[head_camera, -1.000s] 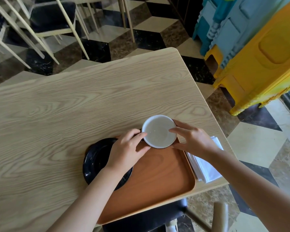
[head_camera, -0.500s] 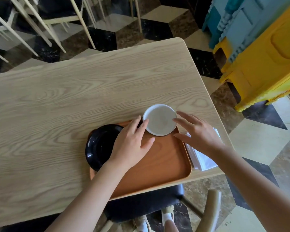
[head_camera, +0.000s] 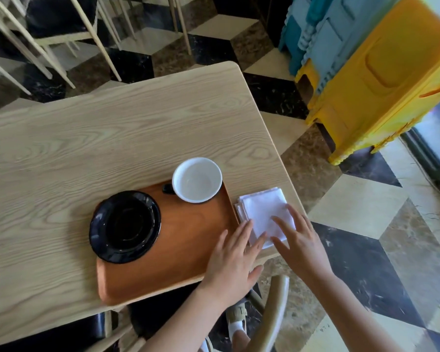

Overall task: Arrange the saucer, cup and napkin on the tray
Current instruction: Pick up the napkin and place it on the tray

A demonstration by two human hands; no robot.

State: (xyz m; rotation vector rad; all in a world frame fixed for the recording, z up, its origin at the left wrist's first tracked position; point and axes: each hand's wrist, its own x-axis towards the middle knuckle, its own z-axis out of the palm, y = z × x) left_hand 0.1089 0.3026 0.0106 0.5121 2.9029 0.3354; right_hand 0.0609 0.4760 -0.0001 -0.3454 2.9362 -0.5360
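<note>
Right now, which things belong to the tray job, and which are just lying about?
Job: tray, black saucer, cup, white napkin beside the tray, left hand, right hand.
Lying about: yellow stools, blue stools, chairs.

napkin (head_camera: 262, 212): near corners covered by the fingertips of the left hand (head_camera: 233, 262) and right hand (head_camera: 300, 243); whether either hand has a grip on it cannot be told.
cup (head_camera: 197, 179): outer wall mostly hidden under its rim; only a bit of dark handle shows at left.
tray (head_camera: 178, 262): near right corner covered by the left hand.
worktop (head_camera: 87, 138): cut off at the left picture edge.
both forearms: run out at the bottom edge.
hands: slightly blurred.
</note>
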